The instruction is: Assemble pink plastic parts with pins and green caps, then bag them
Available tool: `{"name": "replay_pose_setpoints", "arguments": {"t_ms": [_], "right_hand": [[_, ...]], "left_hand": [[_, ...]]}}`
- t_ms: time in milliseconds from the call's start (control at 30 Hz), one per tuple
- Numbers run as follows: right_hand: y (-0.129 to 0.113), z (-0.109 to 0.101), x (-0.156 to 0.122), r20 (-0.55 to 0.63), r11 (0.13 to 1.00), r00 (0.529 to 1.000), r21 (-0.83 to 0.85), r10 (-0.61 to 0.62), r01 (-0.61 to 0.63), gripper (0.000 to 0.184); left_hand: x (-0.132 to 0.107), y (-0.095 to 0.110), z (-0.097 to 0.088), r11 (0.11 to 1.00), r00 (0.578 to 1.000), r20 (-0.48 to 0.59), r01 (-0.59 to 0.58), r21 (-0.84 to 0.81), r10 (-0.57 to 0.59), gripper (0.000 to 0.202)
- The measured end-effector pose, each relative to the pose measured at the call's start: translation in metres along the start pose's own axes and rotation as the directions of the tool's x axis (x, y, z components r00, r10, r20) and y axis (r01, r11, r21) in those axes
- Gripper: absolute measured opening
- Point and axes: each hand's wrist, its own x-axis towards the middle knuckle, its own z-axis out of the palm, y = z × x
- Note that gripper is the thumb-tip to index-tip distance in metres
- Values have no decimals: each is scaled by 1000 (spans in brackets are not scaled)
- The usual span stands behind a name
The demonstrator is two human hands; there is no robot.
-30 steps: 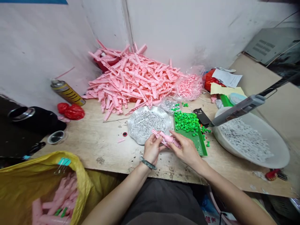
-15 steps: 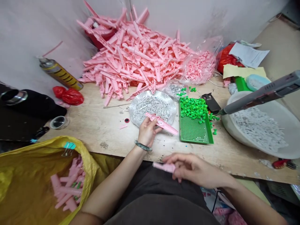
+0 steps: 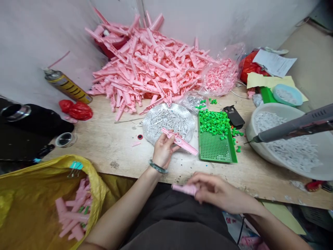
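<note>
My left hand, with a bracelet at the wrist, grips a long pink plastic shell half, its hollow side up. It is held over the front of a silvery dish of small grey parts and metal pins. Lower down, above my lap, my right hand pinches a second pink plastic piece, slightly blurred; its far end points left. To the right of the left hand stands a green perforated tray with small green plastic parts heaped in its back half.
A large heap of pink shells fills the back. On the right, a grey electric screwdriver hangs over a white bowl of pale parts. A yellow sack with pink pieces opens at lower left. A spray can leans at left.
My right hand has shifted slightly right and down with its pink piece. My left hand still holds its shell half in nearly the same place.
</note>
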Motion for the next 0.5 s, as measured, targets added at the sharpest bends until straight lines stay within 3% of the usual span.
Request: {"name": "replay_pose_setpoints", "arguments": {"t_ms": [33, 67, 100, 133, 167, 200, 300, 500], "right_hand": [[-4, -8, 5, -200, 998, 977, -26, -69, 66, 27], [-5, -14, 12, -405, 986, 900, -104, -163, 131, 28], [-5, -17, 22, -557, 962, 788, -211, -264, 173, 29], [-4, -19, 32, -640, 931, 683, -315, -352, 185, 29], [-2, -20, 41, -670, 899, 613, -400, -419, 178, 30], [0, -19, 50, -669, 872, 580, -461, -464, 167, 31], [6, -13, 68, -634, 824, 569, -547, -523, 148, 33], [9, -5, 74, -596, 779, 564, -609, -571, 146, 36]], "left_hand": [[-2, -3, 1, 1000, 1000, -8, -3, 5, 3, 38], [-5, -7, 3, 1000, 1000, -14, -3, 8, 3, 39], [-7, -11, 5, 1000, 1000, -17, -1, 9, 1, 40], [-10, -16, 7, 1000, 1000, -17, 0, 7, 0, 40], [-12, -20, 10, 1000, 1000, -16, -3, 4, 3, 39], [-14, -23, 12, 1000, 1000, -15, -10, -1, 10, 38], [-19, -27, 16, 999, 1000, -10, -17, -36, 16, 30], [-23, -23, 16, 990, 1000, 24, 3, -142, 0, 24]]}}
